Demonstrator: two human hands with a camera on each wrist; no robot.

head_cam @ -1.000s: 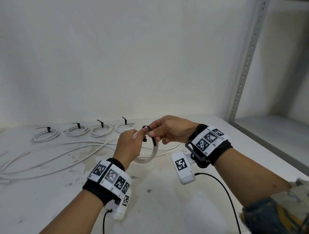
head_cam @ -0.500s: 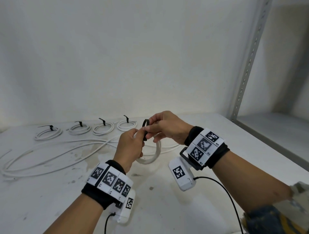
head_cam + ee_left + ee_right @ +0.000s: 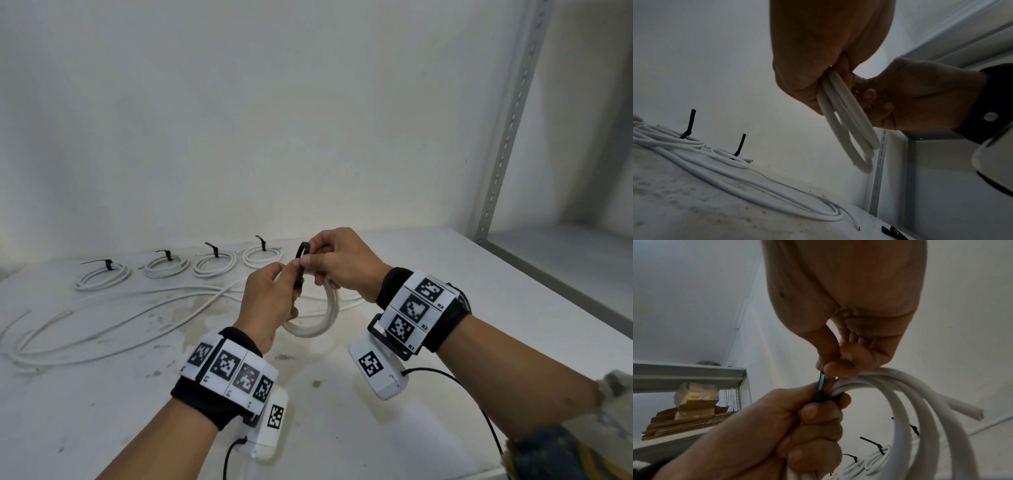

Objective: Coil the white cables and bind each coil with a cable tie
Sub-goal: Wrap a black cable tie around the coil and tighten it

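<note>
A white cable coil (image 3: 325, 318) hangs above the table between both hands. My left hand (image 3: 270, 294) grips the coil (image 3: 900, 402) at its top left, fingers curled round the strands. A black cable tie (image 3: 301, 263) loops over the coil there. My right hand (image 3: 337, 262) pinches the tie (image 3: 821, 384) between thumb and forefinger just above the left hand. In the left wrist view the coil (image 3: 849, 123) dangles below the left hand (image 3: 818, 53). Where the tie passes under the coil is hidden by the fingers.
Several bound white coils (image 3: 214, 263) with black ties lie in a row by the back wall. Long loose white cables (image 3: 102, 329) sprawl over the left of the white table (image 3: 342, 428). A metal shelf upright (image 3: 507, 130) stands at the right. A spare black tie (image 3: 892, 232) lies on the table.
Both hands have risen a little with the coil. The right hand has drawn the tie's loop up higher over the coil and now pinches it closer to the left hand.
</note>
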